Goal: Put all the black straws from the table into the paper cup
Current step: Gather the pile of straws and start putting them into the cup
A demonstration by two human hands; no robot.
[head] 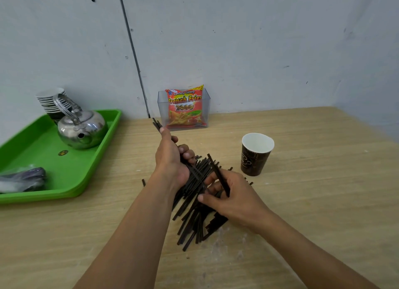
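The paper cup (pixel 255 159) stands upright on the wooden table (pixel 323 202), its mouth open to the camera and its white inside showing. Just left of the cup and nearer the person, a loose pile of black straws (pixel 194 221) lies flat on the table. Most of their long axes run from near left to far right, so their far ends point roughly toward the cup's base.

Left of the cup, above the pile, the left hand (pixel 170 161) is clenched round a bundle of straws (pixel 156 124). The bundle slants from near right to far left, and its far ends stick out past the thumb, pointing away from the cup toward the wall.

Between that hand and the cup, the right hand (pixel 235 200) pinches 1 straw (pixel 216 169), possibly more, between thumb and fingers. This straw is tilted up off the pile, its free end pointing away from the person and slightly left, just short of the cup.

Far left of the cup sits a green tray (pixel 38 146) holding a metal kettle (pixel 83 128), a stack of cups (pixel 50 100) and a plastic-wrapped bundle (pixel 23 178). Behind the cup and to its left, a clear box (pixel 160 107) against the wall holds a red snack packet (pixel 185 109).
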